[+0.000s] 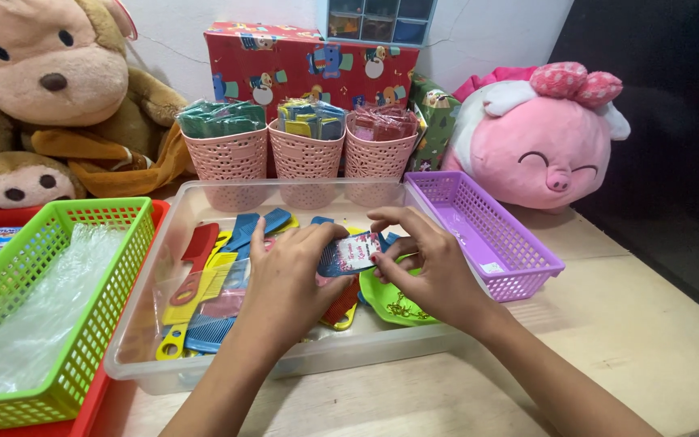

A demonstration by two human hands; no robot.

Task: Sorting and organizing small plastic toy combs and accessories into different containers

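Both hands hover over a clear plastic tub (204, 193) that holds several red, yellow and blue combs (204, 279). My left hand (285, 283) and my right hand (430, 263) together pinch a small blue comb with a printed card label (351, 253), held level between the fingertips. A green piece (390, 301) lies in the tub under my right hand.
A green basket (91, 212) with clear plastic bags sits left, on a red tray. A purple basket (519, 267) stands right of the tub. Three pink cups (305, 154) with packed combs stand behind, before a red wrapped box, a monkey plush and a pink pig plush (540, 150).
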